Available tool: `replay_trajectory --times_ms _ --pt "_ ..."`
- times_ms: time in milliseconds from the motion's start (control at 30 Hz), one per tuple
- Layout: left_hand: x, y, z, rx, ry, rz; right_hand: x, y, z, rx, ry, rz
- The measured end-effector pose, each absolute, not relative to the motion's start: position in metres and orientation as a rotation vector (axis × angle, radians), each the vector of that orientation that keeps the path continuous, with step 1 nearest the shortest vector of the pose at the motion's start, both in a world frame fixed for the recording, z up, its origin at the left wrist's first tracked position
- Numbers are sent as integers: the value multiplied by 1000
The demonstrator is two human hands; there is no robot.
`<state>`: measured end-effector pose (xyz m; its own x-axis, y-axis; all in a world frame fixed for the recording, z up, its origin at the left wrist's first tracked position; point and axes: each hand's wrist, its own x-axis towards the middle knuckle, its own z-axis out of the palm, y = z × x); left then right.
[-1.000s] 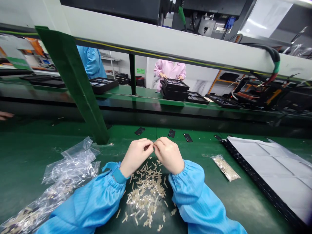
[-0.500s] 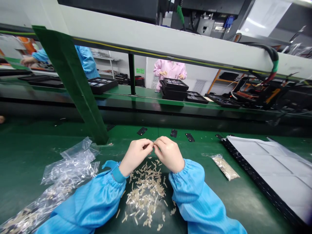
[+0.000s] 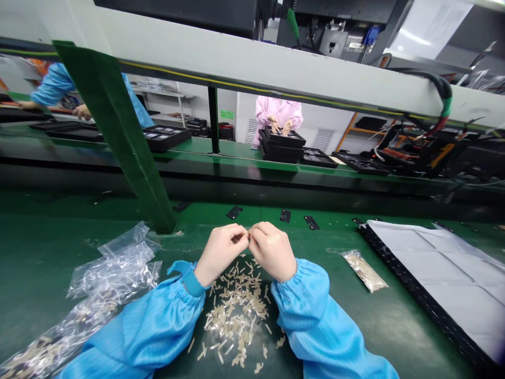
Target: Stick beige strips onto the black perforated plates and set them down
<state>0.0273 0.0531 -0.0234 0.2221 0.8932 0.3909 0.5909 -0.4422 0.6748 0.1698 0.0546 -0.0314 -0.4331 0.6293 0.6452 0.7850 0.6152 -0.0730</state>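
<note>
My left hand (image 3: 224, 250) and my right hand (image 3: 273, 249) meet fingertip to fingertip above the green work surface (image 3: 311, 337). Both are closed in a pinch; whatever sits between the fingertips is too small or hidden to name. Just below them spreads a loose pile of small beige and silvery strips (image 3: 236, 310), a few scattered at its edges. A blue band circles my left wrist, and blue sleeves cover both arms.
Clear plastic bags (image 3: 114, 263), some with small parts, lie left. A small bag of beige pieces (image 3: 365, 270) and a black tray with white sheet (image 3: 442, 273) are right. Flat black parts (image 3: 285, 216) line the back; a green post (image 3: 130, 147) slants down. Co-workers stand beyond.
My hands stay together, barely shifted. The flat black parts at the back have slid slightly right. The pink-sleeved co-worker's hands have lowered onto the stacked trays; the blue-sleeved co-worker's arms have moved.
</note>
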Motion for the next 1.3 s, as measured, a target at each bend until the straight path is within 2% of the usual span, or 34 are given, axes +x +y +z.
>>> replay_trajectory --times_ms 300,600,1033,1300 --pt "25 51 -17 2142 1321 1121 179 57 -23 -1156 -2024 -229" --pt "23 45 -14 2293 1266 1217 174 43 -11 -983 -2006 124" --pt "12 44 -2 2201 1098 1260 184 45 -5 -930 -2041 203" --pt "16 43 -2 2252 1097 1273 177 41 -2 -788 -1995 384"
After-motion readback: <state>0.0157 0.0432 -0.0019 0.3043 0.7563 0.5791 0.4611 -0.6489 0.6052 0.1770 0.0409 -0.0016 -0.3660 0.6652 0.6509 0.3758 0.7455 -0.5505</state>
